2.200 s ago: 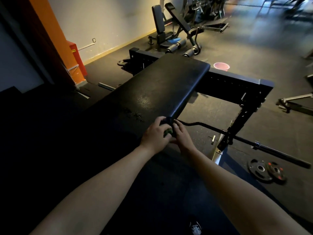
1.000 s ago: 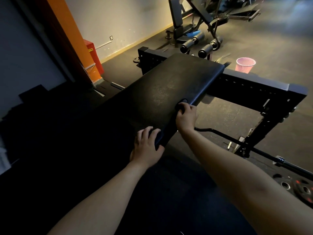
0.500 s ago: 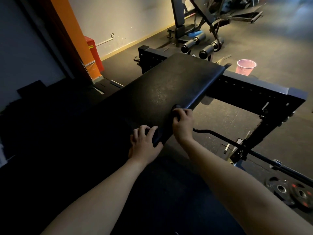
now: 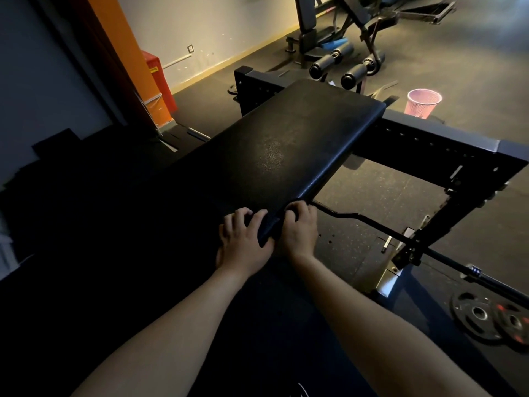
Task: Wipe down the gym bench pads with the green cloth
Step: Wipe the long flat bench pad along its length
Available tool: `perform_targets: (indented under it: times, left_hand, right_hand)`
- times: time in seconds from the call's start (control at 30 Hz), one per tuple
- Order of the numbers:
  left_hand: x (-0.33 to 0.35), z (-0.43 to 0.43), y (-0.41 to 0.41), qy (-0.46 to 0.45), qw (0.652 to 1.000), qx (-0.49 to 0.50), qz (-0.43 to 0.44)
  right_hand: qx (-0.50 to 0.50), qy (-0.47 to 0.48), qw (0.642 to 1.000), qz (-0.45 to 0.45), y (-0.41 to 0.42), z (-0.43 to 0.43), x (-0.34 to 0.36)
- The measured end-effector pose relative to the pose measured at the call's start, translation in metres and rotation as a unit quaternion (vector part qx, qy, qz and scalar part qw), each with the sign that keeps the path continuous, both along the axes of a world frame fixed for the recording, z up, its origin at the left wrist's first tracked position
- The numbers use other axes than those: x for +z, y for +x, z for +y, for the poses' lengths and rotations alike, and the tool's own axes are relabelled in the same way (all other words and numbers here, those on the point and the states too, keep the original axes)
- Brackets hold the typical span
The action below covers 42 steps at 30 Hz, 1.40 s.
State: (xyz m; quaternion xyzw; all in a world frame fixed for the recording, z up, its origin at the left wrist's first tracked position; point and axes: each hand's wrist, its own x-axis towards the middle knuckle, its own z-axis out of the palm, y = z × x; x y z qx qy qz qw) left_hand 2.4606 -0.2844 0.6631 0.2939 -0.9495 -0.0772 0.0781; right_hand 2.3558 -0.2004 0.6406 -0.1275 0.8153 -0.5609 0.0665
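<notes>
Head view: left hand (image 4: 243, 239) and right hand (image 4: 299, 230) sit together, clamped on the right edge of the bench pad (image 4: 286, 144). Green cloth hidden, can't tell where. The pad runs away toward upper right.

The bench pad (image 4: 286, 150) is long, flat, black pebbled vinyl with rounded edges (a dull sheen shows mid-surface), lying level, its near end lost in shadow.

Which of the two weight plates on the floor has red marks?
The right weight plate, nearest the picture's edge, shows red marks; the left weight plate beside it is plain dark.
</notes>
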Motion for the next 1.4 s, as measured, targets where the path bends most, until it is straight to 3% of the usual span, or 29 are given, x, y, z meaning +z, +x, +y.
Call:
perform_targets:
  times: [0.13,0.33,0.73,0.93,1.13,1.4]
  left_hand:
    - [0.002,-0.001,0.002,0.007,1.0,-0.005,0.005]
    - [0.004,0.001,0.004,0.021,1.0,-0.003,0.007]
    - [0.001,-0.007,0.006,0.027,0.998,-0.049,0.011]
    - [0.017,-0.012,0.029,0.12,0.986,-0.109,-0.026]
    - [0.023,-0.022,0.097,0.023,0.999,-0.046,-0.008]
    - [0.015,-0.023,0.128,0.046,0.999,-0.026,-0.006]
  right_hand:
    - [0.004,-0.022,1.0,0.018,-0.01,0.005,-0.001]
    - [-0.063,-0.051,0.995,-0.052,-0.067,-0.004,0.017]
    - [-0.027,-0.102,0.989,-0.105,0.034,-0.004,-0.002]
    - [0.067,-0.044,0.993,-0.084,0.062,0.01,0.012]
    - [-0.009,-0.033,0.996,-0.087,0.043,-0.001,0.031]
    - [0.007,0.069,0.997,-0.035,0.115,-0.021,0.027]
